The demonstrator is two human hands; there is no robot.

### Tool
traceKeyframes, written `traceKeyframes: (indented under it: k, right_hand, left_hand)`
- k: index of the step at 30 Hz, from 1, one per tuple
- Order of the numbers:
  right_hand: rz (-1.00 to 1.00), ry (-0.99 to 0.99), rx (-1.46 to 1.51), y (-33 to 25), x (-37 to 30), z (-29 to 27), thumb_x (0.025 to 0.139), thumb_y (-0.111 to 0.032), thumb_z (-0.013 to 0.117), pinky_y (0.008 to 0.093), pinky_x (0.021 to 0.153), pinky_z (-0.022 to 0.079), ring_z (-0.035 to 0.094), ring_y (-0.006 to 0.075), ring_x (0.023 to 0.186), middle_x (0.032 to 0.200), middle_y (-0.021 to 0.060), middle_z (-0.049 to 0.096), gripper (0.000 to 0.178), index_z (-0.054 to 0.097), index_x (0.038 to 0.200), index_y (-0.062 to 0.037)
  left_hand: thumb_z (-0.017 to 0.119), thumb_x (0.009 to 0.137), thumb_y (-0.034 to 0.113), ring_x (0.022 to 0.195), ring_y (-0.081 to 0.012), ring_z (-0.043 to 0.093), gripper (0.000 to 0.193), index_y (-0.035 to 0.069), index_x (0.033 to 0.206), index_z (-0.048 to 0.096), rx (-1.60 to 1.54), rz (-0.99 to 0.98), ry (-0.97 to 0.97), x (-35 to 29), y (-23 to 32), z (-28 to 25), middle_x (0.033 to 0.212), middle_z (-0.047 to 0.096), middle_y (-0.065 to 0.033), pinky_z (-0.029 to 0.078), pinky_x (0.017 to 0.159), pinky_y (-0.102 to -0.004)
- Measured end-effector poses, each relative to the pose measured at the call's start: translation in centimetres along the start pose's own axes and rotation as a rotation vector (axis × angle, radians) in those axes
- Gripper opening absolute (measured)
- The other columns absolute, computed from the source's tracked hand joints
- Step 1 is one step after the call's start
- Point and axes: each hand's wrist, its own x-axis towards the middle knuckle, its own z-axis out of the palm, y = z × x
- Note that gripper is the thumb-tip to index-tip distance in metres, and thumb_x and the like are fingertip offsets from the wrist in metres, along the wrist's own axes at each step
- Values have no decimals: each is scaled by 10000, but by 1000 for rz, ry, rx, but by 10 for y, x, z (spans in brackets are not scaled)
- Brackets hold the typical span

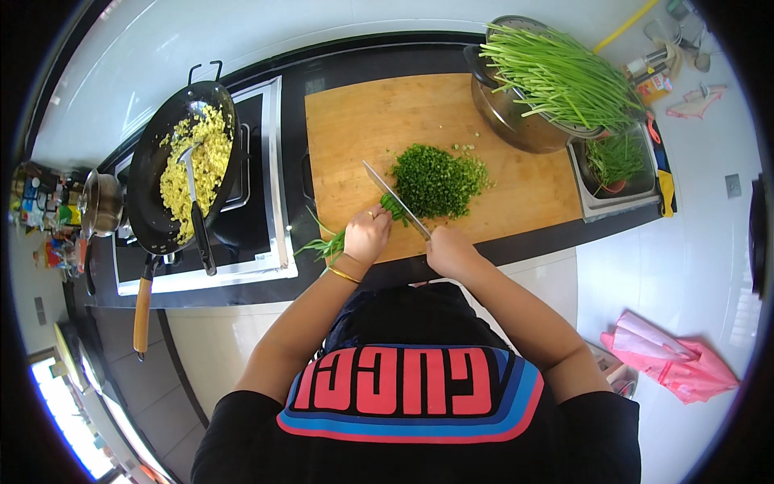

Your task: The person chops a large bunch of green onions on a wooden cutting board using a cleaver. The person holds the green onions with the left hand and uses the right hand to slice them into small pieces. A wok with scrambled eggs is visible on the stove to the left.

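my right grip is closed on the handle end of a knife, blade slanting left and away from me. my left grip, just left of the blade, holds a bunch of green stalks that trails out to its left. on the blade's other side, chopped greens lie heaped on a wooden board. farther right stands a pot topped with long stems; well left, a wok of yellow food.

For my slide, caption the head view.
Left hand holding a chive bunch, right hand a kitchen knife, beside chopped chives on wooden board.
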Motion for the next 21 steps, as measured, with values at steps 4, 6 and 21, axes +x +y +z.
traceKeyframes:
  k: [4,6,21]
  right_hand:
    - [31,-15,2,-2,3,4,686,-37,541,428,662,479,597,382,730,721,250,594,115,587,735,56]
    - [48,-33,1,-5,3,3,691,-35,540,429,672,478,595,384,749,750,253,596,120,585,744,62]
    - [84,-113,-26,-16,15,-4,705,-51,533,423,705,480,594,372,807,801,242,602,144,603,788,44]
  left_hand:
    - [646,676,103,678,-262,581,106,57,754,592,29,-12,-121,7,4,-9,790,584,-75,487,585,-354]
    - [647,670,110,670,-263,574,124,55,756,577,80,19,-209,11,4,-17,790,573,-75,481,572,-356]
    - [593,694,53,869,-263,581,136,0,819,587,-48,346,3,2,-24,-5,914,590,-111,485,741,-349]
